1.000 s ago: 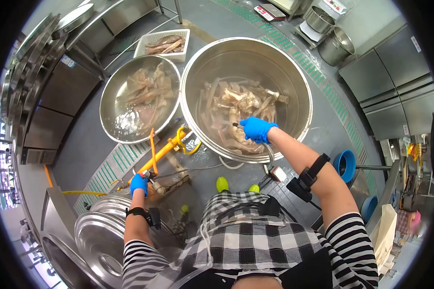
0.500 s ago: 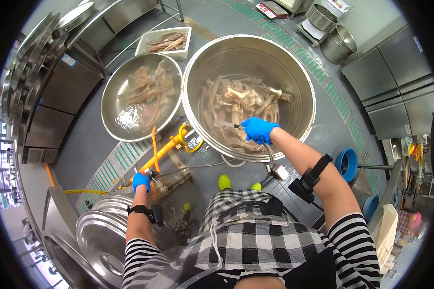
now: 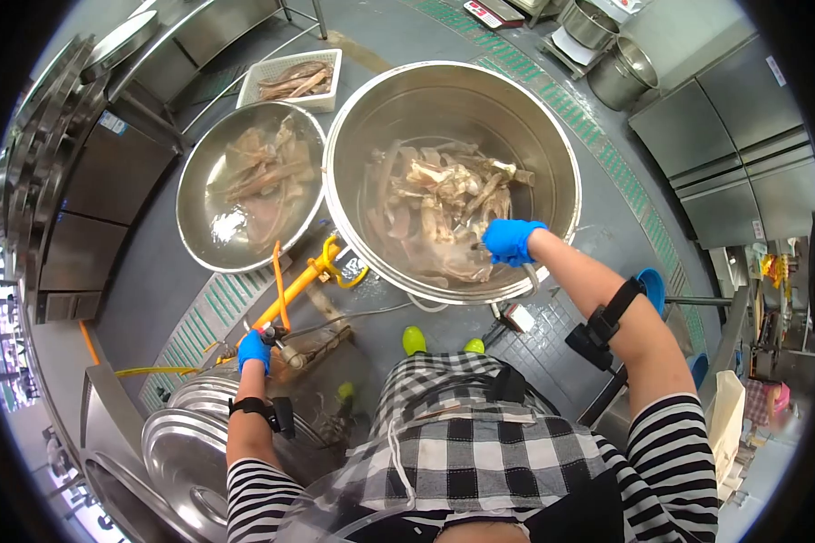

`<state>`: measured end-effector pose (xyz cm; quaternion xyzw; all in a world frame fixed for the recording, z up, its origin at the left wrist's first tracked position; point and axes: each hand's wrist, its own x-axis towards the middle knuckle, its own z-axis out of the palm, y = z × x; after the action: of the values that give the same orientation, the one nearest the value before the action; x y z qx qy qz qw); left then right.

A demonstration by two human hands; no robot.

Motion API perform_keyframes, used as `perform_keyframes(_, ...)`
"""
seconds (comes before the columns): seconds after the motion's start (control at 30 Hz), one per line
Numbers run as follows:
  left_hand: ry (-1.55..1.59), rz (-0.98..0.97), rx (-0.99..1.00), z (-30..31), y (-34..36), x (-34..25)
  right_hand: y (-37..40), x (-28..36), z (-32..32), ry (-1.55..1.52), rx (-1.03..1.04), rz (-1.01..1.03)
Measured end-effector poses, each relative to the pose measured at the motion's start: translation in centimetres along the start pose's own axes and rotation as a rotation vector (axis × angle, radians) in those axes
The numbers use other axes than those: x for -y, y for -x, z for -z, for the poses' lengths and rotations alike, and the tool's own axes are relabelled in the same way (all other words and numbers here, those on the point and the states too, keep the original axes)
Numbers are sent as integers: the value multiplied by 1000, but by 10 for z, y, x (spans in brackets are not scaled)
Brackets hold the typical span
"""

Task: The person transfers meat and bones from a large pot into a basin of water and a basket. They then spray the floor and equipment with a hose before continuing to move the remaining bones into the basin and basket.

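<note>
While right hand point(image 3: 513, 242) is closed round hose point(image 3: 531, 279) above bones point(image 3: 444, 185) in pot point(image 3: 462, 101), upper centre, left hand point(image 3: 254, 349) curls at valve point(image 3: 270, 336), lower left; firmness can't be told.

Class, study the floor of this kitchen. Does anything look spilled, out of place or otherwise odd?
The floor shines near the large pot, probably from splashed water. A loose grey hose trails across it near the yellow pipe, looking untidy underfoot. I see no obvious damage.
</note>
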<state>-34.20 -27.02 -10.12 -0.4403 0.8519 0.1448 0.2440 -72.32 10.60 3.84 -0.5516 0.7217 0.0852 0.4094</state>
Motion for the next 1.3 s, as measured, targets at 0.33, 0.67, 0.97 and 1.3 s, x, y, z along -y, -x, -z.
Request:
perform_keyframes(0.33, 11, 25, -17, -1, -2, -1, 21, -34, -17, -841, -6, -636)
perform_keyframes(0.67, -19, 11, 27, -8, -12, 9, 7, -88, -23, -681, -298, -663)
perform_keyframes(0.97, -5, 11, 12, -9, -11, 9, 12, -84, -15, -602, -671, -699)
perform_keyframes(1.3, -18, 27, 20, -12, -14, 13, 12, -78, -5, -440, -523, -659)
